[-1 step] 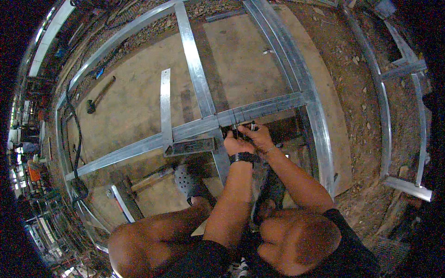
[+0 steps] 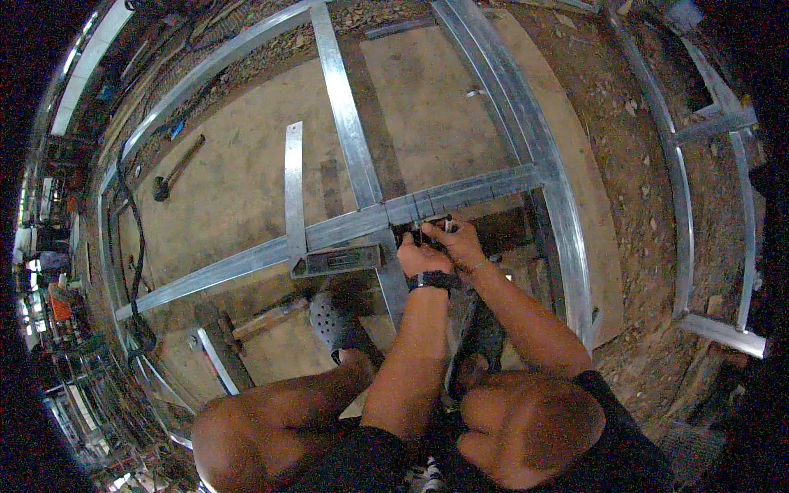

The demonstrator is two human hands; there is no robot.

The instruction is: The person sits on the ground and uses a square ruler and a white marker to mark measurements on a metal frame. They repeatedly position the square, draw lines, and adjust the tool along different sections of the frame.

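Observation:
My left hand (image 2: 423,255), with a dark band at the wrist, is closed close to the near edge of a galvanized metal crossbar (image 2: 460,195) with dark marks across it. Its fingers pinch something small, mostly hidden. Beside it, my right hand (image 2: 462,243) is closed too, its fingertips almost meeting the left ones. A short black-and-white pen-like thing (image 2: 450,223) sticks up from the right fingers. Just left of my hands, a steel square lies across the bar, its thick stock (image 2: 341,260) on the near side and its long blade (image 2: 294,181) pointing away.
A hammer (image 2: 177,171) lies on the board at the left. Another wooden-handled tool (image 2: 267,319) is near my left shoe (image 2: 335,324). A black cable (image 2: 138,230) hangs over the frame's left side. More metal framing (image 2: 678,205) rests on the dirt at the right.

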